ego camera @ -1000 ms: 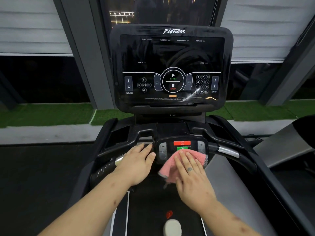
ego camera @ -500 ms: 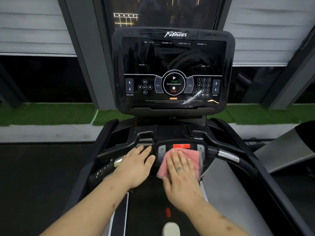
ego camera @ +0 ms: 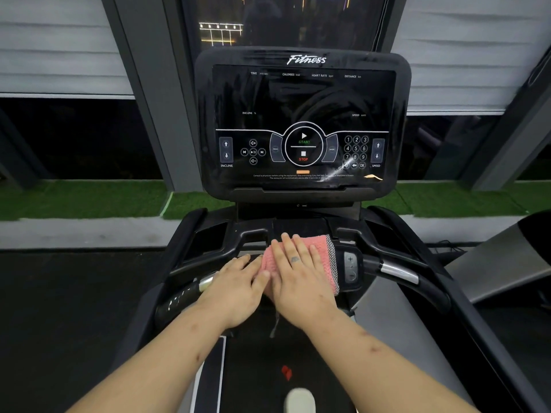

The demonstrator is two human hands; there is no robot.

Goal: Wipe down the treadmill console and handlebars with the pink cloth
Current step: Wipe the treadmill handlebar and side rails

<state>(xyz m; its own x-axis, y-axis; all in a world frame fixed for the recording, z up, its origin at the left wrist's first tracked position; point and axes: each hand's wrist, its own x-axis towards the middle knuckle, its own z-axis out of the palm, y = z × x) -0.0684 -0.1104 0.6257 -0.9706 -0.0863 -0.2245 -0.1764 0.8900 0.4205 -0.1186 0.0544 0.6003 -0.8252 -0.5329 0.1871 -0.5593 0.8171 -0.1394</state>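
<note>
The black treadmill console [ego camera: 304, 120] stands upright ahead, its dark screen streaked. Below it, the small control panel [ego camera: 351, 268] sits between the two handlebars. The pink cloth [ego camera: 323, 251] lies spread over that panel, covering its middle and left buttons. My right hand [ego camera: 298, 274] presses flat on the cloth with straight fingers. My left hand [ego camera: 238, 289] rests flat on the inner end of the left handlebar [ego camera: 182, 296], its fingertips touching the cloth's left edge. The right handlebar [ego camera: 399, 271] with its silver sensor is bare.
The treadmill belt [ego camera: 256, 368] runs below my arms, with a red mark and a pale shoe tip [ego camera: 299, 400] on it. Grey side rails flank the belt. Green turf and dark windows lie beyond the console. Another machine [ego camera: 507, 257] stands at right.
My right hand has slid the pink cloth up and to the left across the control panel, now covering the red and green buttons. My left hand stayed on the left handlebar.
</note>
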